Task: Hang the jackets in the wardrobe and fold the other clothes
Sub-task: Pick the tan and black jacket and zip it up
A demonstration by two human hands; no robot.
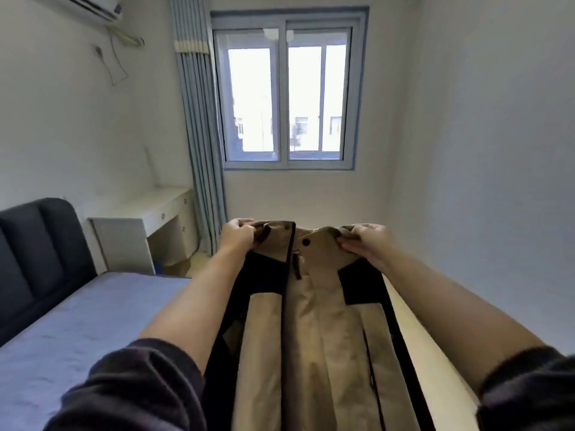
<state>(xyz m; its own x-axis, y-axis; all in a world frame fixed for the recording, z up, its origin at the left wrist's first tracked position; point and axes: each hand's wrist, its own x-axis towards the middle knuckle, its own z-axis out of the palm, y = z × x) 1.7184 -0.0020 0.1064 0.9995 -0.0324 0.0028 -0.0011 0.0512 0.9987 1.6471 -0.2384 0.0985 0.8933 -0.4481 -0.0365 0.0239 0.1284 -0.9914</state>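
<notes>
While a jacket (311,337) hangs, a bed (77,337) lies left.

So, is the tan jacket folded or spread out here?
Spread out: the left hand and right hand each grip one top corner of the tan jacket, and its body hangs flat, unfolded, below them.

— Where is there room to pass?
— Ahead, between the jacket (311,321) and the window (289,98), the air is open. It is open on the left too, above the bed (77,321).
— And what blocks?
— The jacket fills the middle, hanging from the left grip (238,236) and the right grip (364,244). The headboard (40,253), the white surface (149,209) and the curtain (199,135) line the far left. A bare wall (497,150) closes the right side.
</notes>
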